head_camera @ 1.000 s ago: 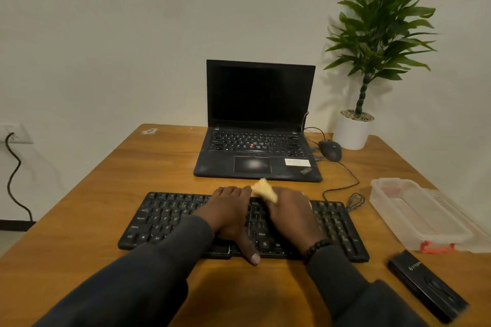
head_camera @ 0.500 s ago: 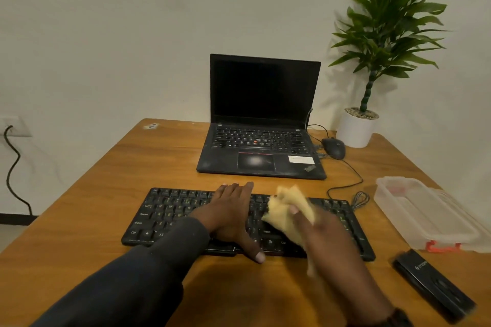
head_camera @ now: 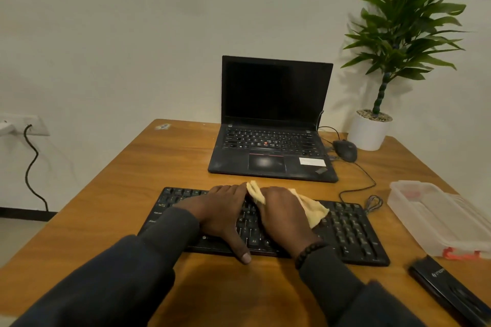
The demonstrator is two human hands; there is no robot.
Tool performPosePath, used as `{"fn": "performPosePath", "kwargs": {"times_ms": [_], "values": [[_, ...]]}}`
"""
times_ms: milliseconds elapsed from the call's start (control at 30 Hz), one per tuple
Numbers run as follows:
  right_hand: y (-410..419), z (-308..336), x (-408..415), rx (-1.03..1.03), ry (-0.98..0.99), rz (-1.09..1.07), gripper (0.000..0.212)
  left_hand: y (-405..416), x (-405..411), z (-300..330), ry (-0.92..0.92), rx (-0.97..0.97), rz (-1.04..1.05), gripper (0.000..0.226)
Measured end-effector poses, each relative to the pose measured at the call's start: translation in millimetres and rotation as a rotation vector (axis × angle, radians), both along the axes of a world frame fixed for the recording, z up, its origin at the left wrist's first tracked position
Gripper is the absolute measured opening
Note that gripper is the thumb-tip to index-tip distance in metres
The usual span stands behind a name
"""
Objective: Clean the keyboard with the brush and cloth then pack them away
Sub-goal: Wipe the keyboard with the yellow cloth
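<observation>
Wiping step, I judge: right hand (head_camera: 285, 216) presses the cloth (head_camera: 313, 207) on the keyboard (head_camera: 348, 231), left hand (head_camera: 221, 211) flat, steadying; next, sweep rightward.

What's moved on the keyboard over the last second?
The right hand lifted the yellow cloth off the keys toward the person, then pressed it back down mid-keyboard. The left hand stayed flat on the keys; nothing was let go.

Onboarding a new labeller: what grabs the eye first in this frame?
Both hands at centre on the black keyboard: the right hand presses a yellow cloth onto the keys, and the left hand lies flat beside it. Behind sits an open laptop with a dark screen; a potted plant fills the far right corner.
</observation>
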State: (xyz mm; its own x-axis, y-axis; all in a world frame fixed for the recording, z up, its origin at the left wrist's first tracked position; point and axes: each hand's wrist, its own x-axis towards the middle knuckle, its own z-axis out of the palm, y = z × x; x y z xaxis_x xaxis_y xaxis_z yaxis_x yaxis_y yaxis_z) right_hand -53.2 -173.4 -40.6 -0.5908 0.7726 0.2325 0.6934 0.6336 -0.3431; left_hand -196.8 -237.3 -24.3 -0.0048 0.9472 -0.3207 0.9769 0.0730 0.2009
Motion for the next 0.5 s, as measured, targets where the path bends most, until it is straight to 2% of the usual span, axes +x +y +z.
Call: {"fn": "performPosePath", "kwargs": {"times_ms": [67, 133, 200, 367, 433, 500], "values": [[-17, -4, 8, 0.088, -0.068, 0.072, 0.034, -1, -3, -4, -0.014, 0.008, -0.002, 0.149], [-32, -6, 19, 0.046, -0.102, 0.121, 0.054, -1, -3, -6, -0.019, 0.015, -0.007, 0.15], [-43, -7, 30, 0.007, -0.139, 0.163, 0.063, -2, -1, -7, -0.018, 0.031, -0.007, 0.15], [-61, -10, 44, -0.116, -0.249, 0.226, 0.069, -5, 0, -8, 0.004, 0.055, -0.023, 0.148], [-69, -3, 53, -0.112, -0.2, 0.183, 0.061, -5, 1, -8, -0.001, 0.05, -0.018, 0.146], [-77, 9, 64, -0.168, -0.084, 0.112, 0.045, -5, 0, -9, -0.009, 0.047, -0.012, 0.146]]}}
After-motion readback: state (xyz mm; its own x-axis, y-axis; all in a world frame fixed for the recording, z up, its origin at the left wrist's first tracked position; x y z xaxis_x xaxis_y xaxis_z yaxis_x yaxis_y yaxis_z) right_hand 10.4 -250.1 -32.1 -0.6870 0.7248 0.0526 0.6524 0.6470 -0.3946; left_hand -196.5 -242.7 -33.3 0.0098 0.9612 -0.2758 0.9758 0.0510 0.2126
